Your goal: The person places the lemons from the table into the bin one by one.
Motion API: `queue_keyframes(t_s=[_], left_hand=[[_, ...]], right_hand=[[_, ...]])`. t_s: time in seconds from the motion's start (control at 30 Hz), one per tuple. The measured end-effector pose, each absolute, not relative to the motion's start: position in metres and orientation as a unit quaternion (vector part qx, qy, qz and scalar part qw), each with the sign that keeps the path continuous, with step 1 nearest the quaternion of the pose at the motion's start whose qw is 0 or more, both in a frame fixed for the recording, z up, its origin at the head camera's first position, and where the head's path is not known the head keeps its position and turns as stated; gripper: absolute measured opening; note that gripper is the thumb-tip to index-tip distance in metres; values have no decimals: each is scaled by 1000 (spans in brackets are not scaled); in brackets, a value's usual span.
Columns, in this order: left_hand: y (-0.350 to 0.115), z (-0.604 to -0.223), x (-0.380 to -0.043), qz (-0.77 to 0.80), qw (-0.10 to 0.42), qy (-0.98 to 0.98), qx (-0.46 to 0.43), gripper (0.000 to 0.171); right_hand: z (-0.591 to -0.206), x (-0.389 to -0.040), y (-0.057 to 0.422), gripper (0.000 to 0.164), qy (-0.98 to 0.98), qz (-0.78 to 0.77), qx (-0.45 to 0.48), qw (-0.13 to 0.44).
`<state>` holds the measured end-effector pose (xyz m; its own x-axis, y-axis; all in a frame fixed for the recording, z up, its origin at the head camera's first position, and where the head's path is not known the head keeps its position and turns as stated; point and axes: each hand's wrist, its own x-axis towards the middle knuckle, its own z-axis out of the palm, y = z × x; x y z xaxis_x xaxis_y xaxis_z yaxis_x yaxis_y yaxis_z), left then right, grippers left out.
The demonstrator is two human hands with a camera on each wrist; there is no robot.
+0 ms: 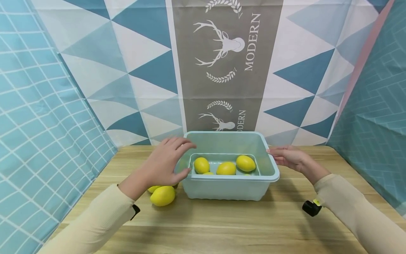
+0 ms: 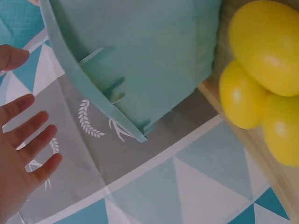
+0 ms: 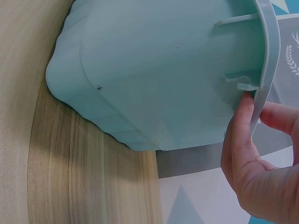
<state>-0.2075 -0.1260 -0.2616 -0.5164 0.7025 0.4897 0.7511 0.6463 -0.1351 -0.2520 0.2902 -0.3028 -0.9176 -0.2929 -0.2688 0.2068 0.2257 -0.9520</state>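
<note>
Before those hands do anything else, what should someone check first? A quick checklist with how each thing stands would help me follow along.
1. Right hand gripping the plastic bin: ok, it pinches the right side's rim.
2. Left hand gripping the bin: not ok, it is open near the left side.
3. Bin upright on the wooden table: ok.
4. Lemons inside sitting below the rim: ok.
5. Every lemon in the bin: not ok, lemons outside lie to its left.
6. Exact count inside: cannot tell, the near wall partly hides some.
</note>
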Motion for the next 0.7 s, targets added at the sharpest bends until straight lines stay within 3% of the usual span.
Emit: queue_keyframes(t_s=[0.2,0.47,0.57,0.7], left_hand=[[-138,-271,-195,-35,284,-879,-382,59],[-150,-287,-182,-47,288,-888,-356,66],[-153,-292,-178,-53,296,-890,-342,68],[-157,-299,-173,-53,304,-896,-318,69]], right_hand=[[-304,-252,291,55,753,-627,-24,199],[-304,-251,291,36,748,-634,-20,196],[-304,-251,291,38,751,-631,-21,195],[-303,-252,291,53,757,-623,-21,195]])
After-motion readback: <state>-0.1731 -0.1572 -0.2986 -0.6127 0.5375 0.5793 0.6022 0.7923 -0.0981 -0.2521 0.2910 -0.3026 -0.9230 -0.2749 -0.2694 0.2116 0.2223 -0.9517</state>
